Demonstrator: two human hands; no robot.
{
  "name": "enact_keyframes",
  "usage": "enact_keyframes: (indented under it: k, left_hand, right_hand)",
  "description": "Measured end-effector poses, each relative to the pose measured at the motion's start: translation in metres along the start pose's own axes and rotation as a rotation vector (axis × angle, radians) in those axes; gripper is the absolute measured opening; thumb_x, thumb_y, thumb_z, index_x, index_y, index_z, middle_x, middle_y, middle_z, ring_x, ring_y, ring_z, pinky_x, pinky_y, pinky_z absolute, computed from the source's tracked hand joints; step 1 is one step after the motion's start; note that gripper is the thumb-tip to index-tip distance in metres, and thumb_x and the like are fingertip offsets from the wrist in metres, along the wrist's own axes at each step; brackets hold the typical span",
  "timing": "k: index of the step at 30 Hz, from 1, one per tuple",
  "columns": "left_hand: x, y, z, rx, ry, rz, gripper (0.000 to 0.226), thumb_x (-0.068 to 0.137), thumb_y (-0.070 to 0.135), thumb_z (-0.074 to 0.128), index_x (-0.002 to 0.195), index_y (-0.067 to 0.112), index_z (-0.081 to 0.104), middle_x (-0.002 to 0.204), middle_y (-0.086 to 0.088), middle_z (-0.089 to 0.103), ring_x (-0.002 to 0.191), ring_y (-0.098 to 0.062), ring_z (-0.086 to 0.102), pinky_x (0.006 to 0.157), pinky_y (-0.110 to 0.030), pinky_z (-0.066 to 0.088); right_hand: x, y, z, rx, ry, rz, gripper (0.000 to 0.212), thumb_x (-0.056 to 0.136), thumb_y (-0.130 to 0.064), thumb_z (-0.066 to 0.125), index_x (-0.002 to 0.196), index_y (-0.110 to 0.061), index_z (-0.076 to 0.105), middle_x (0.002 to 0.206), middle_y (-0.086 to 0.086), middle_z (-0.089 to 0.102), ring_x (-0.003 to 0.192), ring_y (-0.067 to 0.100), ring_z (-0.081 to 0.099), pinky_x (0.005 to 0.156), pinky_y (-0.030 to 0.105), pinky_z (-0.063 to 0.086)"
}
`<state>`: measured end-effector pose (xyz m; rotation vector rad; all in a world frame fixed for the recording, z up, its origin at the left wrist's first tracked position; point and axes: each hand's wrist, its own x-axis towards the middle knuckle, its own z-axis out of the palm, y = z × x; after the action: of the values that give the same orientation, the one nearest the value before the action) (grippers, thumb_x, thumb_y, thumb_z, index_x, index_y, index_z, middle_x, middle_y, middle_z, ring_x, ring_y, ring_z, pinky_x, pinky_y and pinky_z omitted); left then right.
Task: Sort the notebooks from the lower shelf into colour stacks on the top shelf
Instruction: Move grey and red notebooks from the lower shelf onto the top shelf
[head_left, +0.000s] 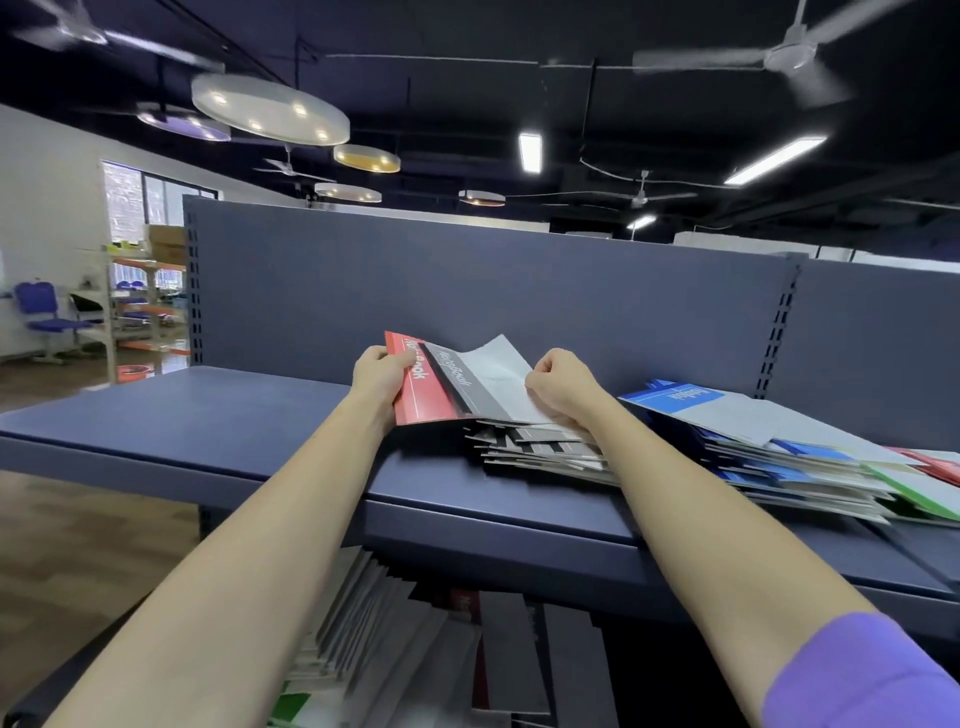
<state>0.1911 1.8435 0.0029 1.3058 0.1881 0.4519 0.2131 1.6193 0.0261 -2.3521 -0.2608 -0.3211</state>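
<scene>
So over at the left of the frame the dark blue metal top shelf (171, 415) is bare steel, which to me looks like the likely home for a red stack. Moving toward the middle, the left hand (382, 375) has its fingers curled round the left edge of a red-covered notebook (423, 384), thumb on top of the cover, holding it tilted up off the shelf. Fanned out just right of the red one is a grey-covered notebook (454, 375) with white lettering, and then a white-backed notebook (501, 376) sticking up behind it. The right hand (558, 384) is closed in a loose fist pinching the right edge of that white one, knuckles toward the camera, so I can't see the fingertips themselves. Both hands sit right above the messy grey stack of notebooks (535, 449) in the center of the shelf.

My read: this is the splitting-up step, with a mixed handful fanned out to pick colours apart. The next move probably needs the grey one dropped onto the grey stack and the red one carried off separately, without letting the floppy covers slide.

Further right there's a sloppy blue stack of notebooks (769, 457). Bottom center, the lower shelf's remaining notebooks (395, 639) are standing on edge, so plenty left.
</scene>
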Motion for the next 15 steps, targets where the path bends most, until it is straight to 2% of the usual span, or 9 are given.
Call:
enact_keyframes:
  k: [2, 4, 8, 9, 11, 12, 13, 15]
  left_hand:
    - [0.001, 0.000, -0.001, -0.005, 0.022, 0.000, 0.020, 0.095, 0.008, 0.060, 0.114, 0.008, 0.056, 0.085, -0.004, 0.064, 0.065, -0.015, 0.063, 0.044, -0.022, 0.047]
    - [0.001, -0.001, -0.002, -0.017, 0.034, 0.003, 0.020, 0.095, 0.007, 0.060, 0.114, 0.008, 0.056, 0.085, -0.004, 0.064, 0.066, -0.016, 0.063, 0.048, -0.025, 0.048]
    - [0.001, -0.001, -0.002, -0.024, 0.042, 0.045, 0.016, 0.094, 0.005, 0.058, 0.110, 0.010, 0.056, 0.086, -0.003, 0.065, 0.066, -0.016, 0.063, 0.052, -0.027, 0.048]
    - [0.001, -0.002, -0.002, -0.020, 0.047, 0.067, 0.016, 0.094, 0.004, 0.057, 0.109, 0.010, 0.056, 0.087, -0.004, 0.065, 0.067, -0.016, 0.064, 0.053, -0.026, 0.049]
    - [0.002, -0.003, -0.002, 0.012, 0.056, 0.142, 0.017, 0.093, 0.003, 0.055, 0.108, 0.011, 0.057, 0.090, -0.003, 0.066, 0.068, -0.016, 0.065, 0.055, -0.026, 0.050]
    - [0.003, -0.004, -0.002, 0.045, 0.055, 0.190, 0.016, 0.094, 0.005, 0.053, 0.107, 0.013, 0.056, 0.090, -0.001, 0.066, 0.070, -0.017, 0.066, 0.057, -0.026, 0.051]
    - [0.003, -0.005, -0.001, 0.079, 0.048, 0.234, 0.015, 0.095, 0.006, 0.053, 0.106, 0.014, 0.056, 0.090, 0.000, 0.066, 0.072, -0.017, 0.066, 0.058, -0.027, 0.052]
    - [0.002, -0.006, 0.000, 0.113, 0.032, 0.288, 0.012, 0.097, 0.010, 0.052, 0.106, 0.016, 0.056, 0.089, 0.002, 0.066, 0.072, -0.016, 0.066, 0.060, -0.026, 0.052]
  right_hand:
    - [-0.002, -0.008, -0.008, -0.106, -0.037, 0.032, 0.014, 0.077, -0.004, 0.041, 0.069, -0.015, 0.036, 0.062, 0.005, 0.042, 0.045, 0.020, 0.034, 0.051, 0.024, 0.031]
    - [-0.003, -0.015, -0.017, -0.206, -0.028, 0.062, 0.013, 0.079, -0.002, 0.040, 0.072, -0.013, 0.038, 0.070, 0.005, 0.047, 0.050, 0.021, 0.041, 0.053, 0.027, 0.034]
    - [-0.009, -0.020, -0.031, -0.438, 0.032, 0.161, 0.007, 0.087, -0.004, 0.045, 0.086, -0.009, 0.050, 0.098, 0.008, 0.056, 0.081, 0.025, 0.053, 0.062, 0.028, 0.040]
    - [-0.012, -0.018, -0.031, -0.528, 0.038, 0.175, 0.011, 0.088, -0.006, 0.049, 0.098, -0.008, 0.053, 0.109, 0.011, 0.055, 0.096, 0.029, 0.054, 0.069, 0.031, 0.042]
    - [-0.014, -0.013, -0.029, -0.602, 0.063, 0.061, 0.033, 0.089, -0.007, 0.050, 0.121, -0.015, 0.052, 0.125, 0.011, 0.049, 0.118, 0.033, 0.047, 0.083, 0.039, 0.042]
    - [-0.014, -0.011, -0.026, -0.567, 0.026, -0.027, 0.036, 0.088, -0.007, 0.047, 0.119, -0.023, 0.055, 0.124, 0.007, 0.051, 0.119, 0.031, 0.047, 0.086, 0.038, 0.044]
    - [-0.015, -0.010, -0.023, -0.524, -0.033, -0.094, 0.036, 0.085, -0.009, 0.044, 0.109, -0.030, 0.060, 0.120, 0.002, 0.056, 0.115, 0.028, 0.052, 0.089, 0.038, 0.048]
    - [-0.019, -0.011, -0.017, -0.478, -0.125, -0.120, 0.029, 0.085, -0.015, 0.043, 0.095, -0.033, 0.064, 0.109, -0.002, 0.065, 0.105, 0.024, 0.057, 0.090, 0.037, 0.051]
